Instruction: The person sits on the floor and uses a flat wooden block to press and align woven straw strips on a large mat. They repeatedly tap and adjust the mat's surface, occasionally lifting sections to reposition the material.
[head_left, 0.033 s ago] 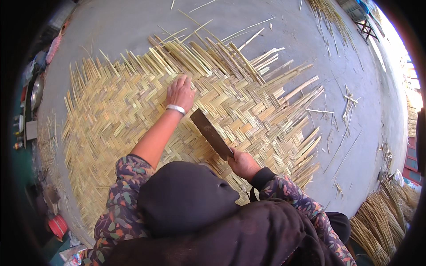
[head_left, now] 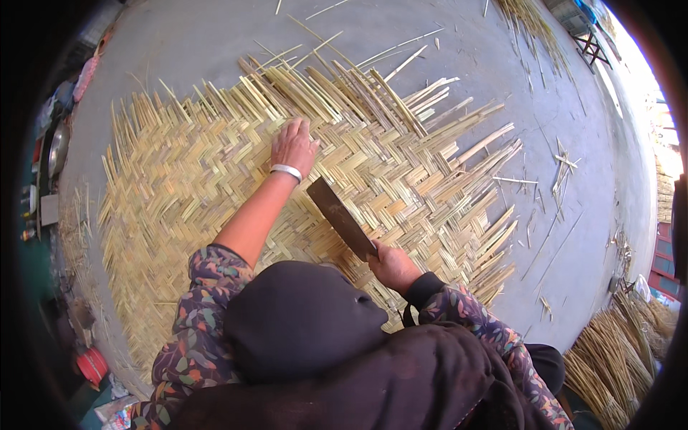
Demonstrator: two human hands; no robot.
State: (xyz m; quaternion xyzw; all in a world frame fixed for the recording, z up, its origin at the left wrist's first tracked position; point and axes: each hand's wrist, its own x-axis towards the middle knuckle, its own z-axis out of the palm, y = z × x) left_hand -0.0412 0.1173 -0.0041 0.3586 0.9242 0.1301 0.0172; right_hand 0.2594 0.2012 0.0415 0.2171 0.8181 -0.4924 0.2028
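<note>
A large woven mat [head_left: 193, 179] of flat pale-yellow reed strips lies on the grey floor, patterned in zigzags. Loose strip ends [head_left: 322, 93] stick out along its far and right sides. My left hand [head_left: 294, 148], with a white band at the wrist, rests on the mat near the far edge. Its fingers are stretched out, slightly bent, against the weave, gripping nothing I can see. In my right hand [head_left: 393, 266] is a long, flat, dark brown blade-like tool [head_left: 342, 218]. It slants over the mat, its free end towards my left hand.
Scattered reed pieces [head_left: 564, 163] lie on the floor at the right. Bundles of reeds stand at the lower right [head_left: 609, 362] and far right [head_left: 534, 32]. Along the left side are a metal pan [head_left: 59, 152] and a red round object [head_left: 92, 367].
My left hand has shifted very slightly to the right on the mat. The right hand and its tool look the same.
</note>
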